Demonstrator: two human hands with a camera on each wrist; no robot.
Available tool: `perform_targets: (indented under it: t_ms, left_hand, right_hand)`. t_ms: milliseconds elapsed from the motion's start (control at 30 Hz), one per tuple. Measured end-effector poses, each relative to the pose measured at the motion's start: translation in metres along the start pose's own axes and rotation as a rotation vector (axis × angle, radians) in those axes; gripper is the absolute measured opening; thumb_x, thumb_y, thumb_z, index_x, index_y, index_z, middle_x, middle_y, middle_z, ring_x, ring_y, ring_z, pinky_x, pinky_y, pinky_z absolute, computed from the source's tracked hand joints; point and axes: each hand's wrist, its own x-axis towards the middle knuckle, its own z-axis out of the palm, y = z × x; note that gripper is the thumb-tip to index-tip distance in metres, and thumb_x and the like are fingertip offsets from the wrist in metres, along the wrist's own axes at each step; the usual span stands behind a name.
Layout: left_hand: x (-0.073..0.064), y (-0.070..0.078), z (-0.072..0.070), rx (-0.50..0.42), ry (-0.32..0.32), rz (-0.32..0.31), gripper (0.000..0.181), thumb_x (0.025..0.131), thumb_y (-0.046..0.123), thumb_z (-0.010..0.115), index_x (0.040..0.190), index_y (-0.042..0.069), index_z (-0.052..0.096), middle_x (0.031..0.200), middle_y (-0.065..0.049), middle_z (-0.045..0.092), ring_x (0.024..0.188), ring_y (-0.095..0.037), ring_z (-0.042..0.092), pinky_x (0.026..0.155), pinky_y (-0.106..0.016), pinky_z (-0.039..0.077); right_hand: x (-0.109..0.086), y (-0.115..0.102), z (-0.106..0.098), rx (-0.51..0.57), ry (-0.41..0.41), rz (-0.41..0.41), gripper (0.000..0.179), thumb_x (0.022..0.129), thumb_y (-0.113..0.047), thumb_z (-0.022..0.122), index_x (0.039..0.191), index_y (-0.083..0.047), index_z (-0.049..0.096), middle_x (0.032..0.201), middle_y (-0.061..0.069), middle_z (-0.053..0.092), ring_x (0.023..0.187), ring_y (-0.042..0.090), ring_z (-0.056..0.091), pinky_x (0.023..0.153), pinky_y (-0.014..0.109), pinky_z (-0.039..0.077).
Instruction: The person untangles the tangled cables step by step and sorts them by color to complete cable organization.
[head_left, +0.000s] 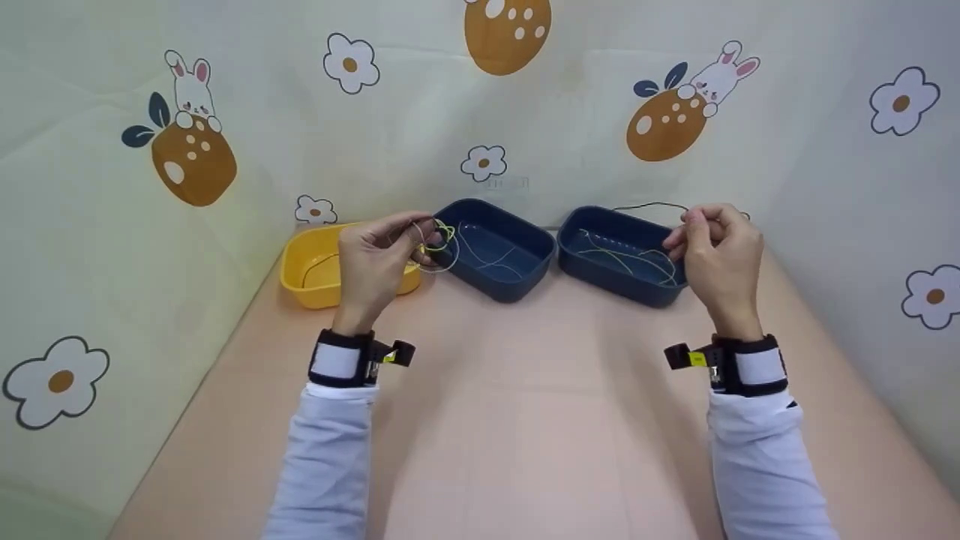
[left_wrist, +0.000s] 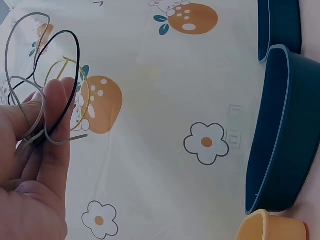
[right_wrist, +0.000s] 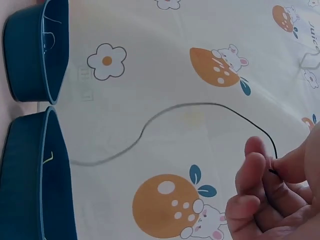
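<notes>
My left hand [head_left: 373, 259] pinches a tangle of thin wires between thumb and fingers, over the right end of the yellow box [head_left: 319, 298]. In the left wrist view the bundle shows a grey wire [left_wrist: 7, 55], a black wire [left_wrist: 78, 55] and a yellow wire [left_wrist: 90, 100], all looped. At the right, my right hand [head_left: 725, 259] is raised by the right blue box [head_left: 622, 286]. Its thumb and fingertips pinch one end of a single black wire [right_wrist: 200, 103], which curves away leftward behind that box's rim.
Between the other boxes stands the middle blue box [head_left: 480, 279], with pale wires lying inside. Yellow-green wires lie in the right blue box, and a dark wire is in the yellow box. A printed sheet [head_left: 420, 112] hangs close behind the boxes. They stand on a pale pink table [head_left: 510, 420].
</notes>
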Motion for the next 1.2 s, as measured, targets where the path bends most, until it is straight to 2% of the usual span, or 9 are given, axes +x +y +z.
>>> perform_targets:
  t_ms: [100,167,300,367,600,767,867,1033,1200]
  left_hand:
    - [0.0,0.002,-0.004,-0.018,0.041,-0.005,0.014,0.095,0.001,0.078,0.108,0.001,0.082,0.1,-0.021,0.081,0.082,-0.028,0.08,0.063,-0.035,0.066]
    - [0.001,0.005,-0.008,-0.026,0.068,-0.001,0.013,0.095,0.002,0.078,0.108,0.001,0.082,0.099,-0.018,0.082,0.081,-0.027,0.08,0.063,-0.032,0.066]
    - [0.003,0.01,-0.015,-0.03,0.113,0.031,0.014,0.096,0.004,0.078,0.108,0.001,0.082,0.097,-0.015,0.083,0.08,-0.027,0.079,0.063,-0.031,0.066]
    - [0.004,0.012,-0.019,-0.03,0.133,0.042,0.014,0.096,0.004,0.078,0.109,0.001,0.082,0.096,-0.014,0.083,0.081,-0.026,0.079,0.063,-0.031,0.066]
    - [0.007,0.02,-0.027,-0.019,0.185,0.059,0.015,0.096,0.008,0.079,0.109,0.002,0.082,0.095,-0.014,0.083,0.082,-0.027,0.08,0.064,-0.031,0.066]
    - [0.007,0.023,-0.029,-0.026,0.198,0.05,0.015,0.096,0.008,0.079,0.11,0.002,0.082,0.096,-0.014,0.083,0.081,-0.023,0.08,0.064,-0.029,0.065]
    - [0.005,0.023,-0.03,-0.023,0.201,0.049,0.015,0.097,0.009,0.078,0.11,0.002,0.082,0.096,-0.014,0.083,0.082,-0.024,0.08,0.064,-0.029,0.065]
    - [0.004,0.024,-0.032,-0.024,0.216,0.048,0.015,0.096,0.009,0.078,0.109,0.002,0.082,0.096,-0.013,0.083,0.084,-0.028,0.08,0.064,-0.03,0.065]
    - [0.002,0.024,-0.033,-0.035,0.231,0.065,0.015,0.096,0.006,0.078,0.11,0.0,0.081,0.097,-0.015,0.083,0.083,-0.025,0.08,0.063,-0.03,0.065]
  right_hand:
    - [-0.002,-0.003,0.006,0.051,-0.025,0.023,0.019,0.11,-0.018,0.06,0.105,-0.003,0.071,0.084,0.005,0.076,0.071,0.016,0.071,0.065,0.02,0.06]
    - [-0.004,-0.005,0.011,0.075,-0.028,0.025,0.021,0.109,-0.018,0.061,0.105,-0.001,0.072,0.088,0.004,0.073,0.076,0.017,0.067,0.067,0.019,0.056]
    - [-0.01,-0.007,0.025,0.165,-0.054,0.02,0.021,0.108,-0.017,0.064,0.107,0.002,0.074,0.084,0.007,0.06,0.072,0.021,0.053,0.06,0.02,0.046]
    - [-0.014,-0.007,0.034,0.217,-0.079,0.016,0.02,0.108,-0.017,0.064,0.106,0.001,0.074,0.081,0.01,0.058,0.069,0.023,0.051,0.056,0.02,0.044]
    - [-0.025,-0.013,0.075,0.318,-0.139,-0.016,0.022,0.106,-0.015,0.066,0.106,0.007,0.072,0.084,0.013,0.066,0.066,0.016,0.057,0.056,0.02,0.052]
    - [-0.027,-0.02,0.114,0.383,-0.221,-0.018,0.018,0.106,-0.014,0.067,0.107,0.003,0.073,0.088,0.026,0.065,0.067,0.016,0.06,0.058,0.022,0.055]
    - [-0.029,-0.022,0.143,0.42,-0.28,0.024,0.017,0.106,-0.013,0.067,0.106,0.003,0.073,0.088,0.027,0.065,0.066,0.015,0.06,0.058,0.022,0.055]
    - [-0.034,-0.021,0.191,0.446,-0.367,0.173,0.017,0.106,-0.013,0.066,0.106,0.002,0.073,0.087,0.009,0.068,0.067,0.012,0.062,0.059,0.022,0.057]
    - [-0.041,-0.02,0.234,0.448,-0.435,0.298,0.016,0.107,-0.012,0.064,0.107,0.001,0.073,0.087,0.004,0.068,0.069,0.013,0.062,0.06,0.023,0.057]
